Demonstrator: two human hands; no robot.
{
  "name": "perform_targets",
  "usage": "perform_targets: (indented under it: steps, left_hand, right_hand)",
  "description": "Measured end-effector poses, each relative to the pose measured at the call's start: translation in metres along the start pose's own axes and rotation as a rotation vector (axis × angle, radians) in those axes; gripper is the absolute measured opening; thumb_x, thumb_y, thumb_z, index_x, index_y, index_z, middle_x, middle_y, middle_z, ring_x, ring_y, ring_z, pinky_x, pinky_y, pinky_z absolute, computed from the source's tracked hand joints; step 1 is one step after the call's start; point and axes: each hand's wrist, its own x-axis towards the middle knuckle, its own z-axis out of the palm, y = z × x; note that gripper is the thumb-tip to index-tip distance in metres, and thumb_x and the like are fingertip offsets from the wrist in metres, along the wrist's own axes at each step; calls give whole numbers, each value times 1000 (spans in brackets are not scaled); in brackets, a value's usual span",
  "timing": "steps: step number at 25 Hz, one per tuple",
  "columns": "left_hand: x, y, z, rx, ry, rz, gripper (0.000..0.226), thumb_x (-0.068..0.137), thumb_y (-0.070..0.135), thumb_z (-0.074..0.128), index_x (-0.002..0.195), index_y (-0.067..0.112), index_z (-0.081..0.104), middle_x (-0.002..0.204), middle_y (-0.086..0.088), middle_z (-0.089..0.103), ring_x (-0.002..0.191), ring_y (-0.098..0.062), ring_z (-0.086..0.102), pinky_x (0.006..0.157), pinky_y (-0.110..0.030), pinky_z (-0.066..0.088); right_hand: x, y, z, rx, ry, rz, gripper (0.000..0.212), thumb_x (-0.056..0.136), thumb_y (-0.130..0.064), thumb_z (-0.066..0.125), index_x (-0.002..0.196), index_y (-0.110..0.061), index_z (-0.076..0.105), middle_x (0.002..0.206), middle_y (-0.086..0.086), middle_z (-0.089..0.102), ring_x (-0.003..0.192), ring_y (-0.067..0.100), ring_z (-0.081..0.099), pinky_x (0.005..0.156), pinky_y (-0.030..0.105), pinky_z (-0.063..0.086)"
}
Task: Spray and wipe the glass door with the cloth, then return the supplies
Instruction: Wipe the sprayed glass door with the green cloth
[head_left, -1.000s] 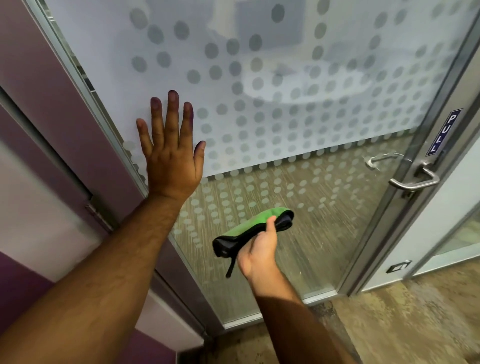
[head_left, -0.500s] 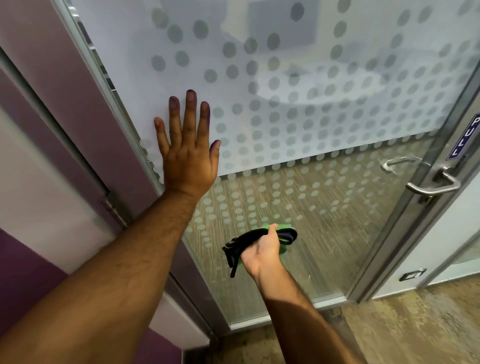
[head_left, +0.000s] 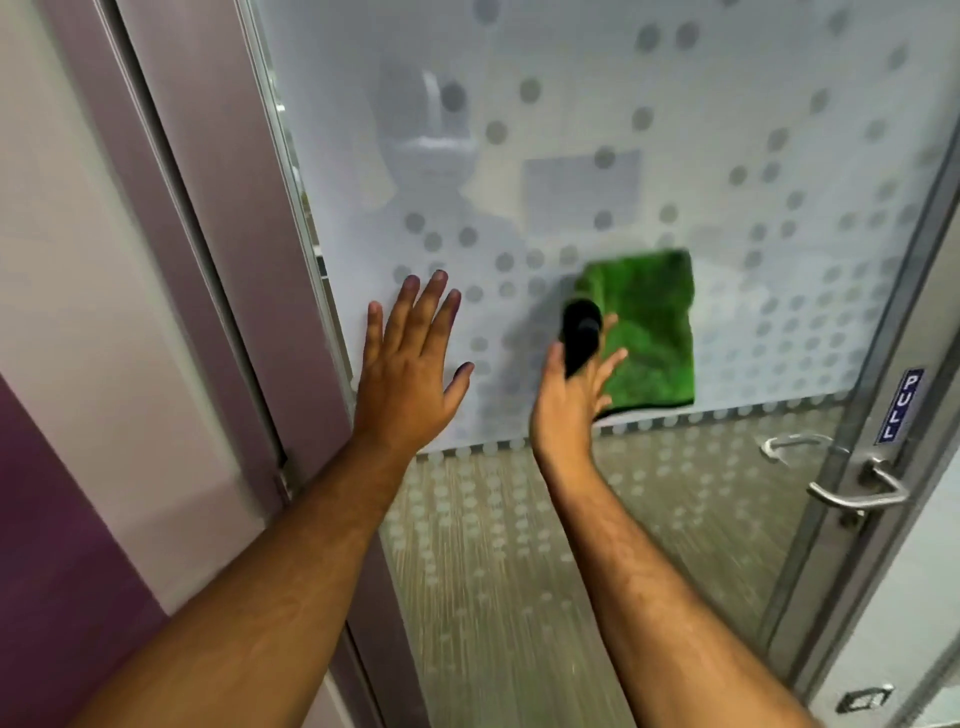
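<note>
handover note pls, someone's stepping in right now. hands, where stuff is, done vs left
Left hand: open, fingers spread, flat against the frosted part of the glass door near its hinge-side frame.
Right hand: pressing the green cloth on the frosted glass just above the dotted border; a black strip of the cloth lies over the hand.
Door handle: to the right, untouched.
Spray bottle: not in view.
Done: wiping is under way; whether the glass was sprayed cannot be told.
Left: finish wiping, including the clear lower pane, then return the supplies.
</note>
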Motion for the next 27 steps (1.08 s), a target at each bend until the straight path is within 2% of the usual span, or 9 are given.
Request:
perform_targets:
  steps: [2,5,8,10,12,15,21,25,27]
  left_hand:
    - [23,-8,-6,22,74,-35,81,104,54,52,170,19,21,180,-4,16,167,-26,12,134,-56,5]
    - [60,-16,-14,10,205,-161,78,107,53,46,170,16,18,180,-6,17,167,-28,13,133,-59,9]
    - [76,-11,-11,1,262,-262,76,109,53,41,169,14,18,180,-5,17,167,-28,13,133,-62,9]
    - [74,-9,-4,32,256,-267,76,109,55,37,170,16,15,180,-5,15,168,-27,11,133,-62,9]
    - [71,-10,0,47,255,-257,75,109,55,36,171,18,14,180,-6,14,168,-28,10,133,-63,9]
    - [73,-11,1,85,257,-257,75,110,57,34,171,18,15,180,-9,16,167,-31,13,132,-62,8]
    - [36,6,17,109,203,-271,80,108,61,38,169,14,17,177,-16,21,164,-40,18,131,-65,13]
    - [15,18,32,125,178,-298,84,107,63,40,168,11,19,175,-20,24,162,-45,21,130,-67,15]
    - [15,19,34,159,191,-308,84,106,63,41,168,10,19,175,-21,26,162,-46,23,129,-67,16]
  right_hand:
    - [19,-46,17,-199,-64,-344,79,102,-59,38,165,-47,-8,180,-11,-10,164,22,-24,122,66,-16]
    - [51,-97,33,-645,-124,-805,78,104,-53,43,170,-36,6,180,-11,-4,165,34,-15,117,78,-14]
    - [95,-128,16,-982,-74,-1215,77,102,-56,44,170,-34,18,180,-8,13,167,35,6,121,80,3]
    - [131,-145,-9,-1084,-18,-1358,75,100,-54,47,169,-38,20,179,-8,19,166,31,14,122,78,10]
    - [160,-153,-30,-1061,88,-1259,78,98,-53,48,169,-40,19,179,-6,18,166,30,14,121,80,10]
    - [162,-126,-40,-848,251,-923,80,98,-49,49,169,-39,16,180,-3,12,167,31,7,119,81,2]
    - [72,46,-61,-466,335,-276,85,98,-42,53,169,-37,5,180,-6,0,167,28,-4,121,79,1]
    - [-17,141,-56,-103,334,284,81,110,-37,50,171,-16,0,181,3,0,167,31,0,132,58,13]
    - [-46,153,-40,72,343,521,82,111,-37,50,170,-8,2,179,15,9,165,35,13,132,47,18]
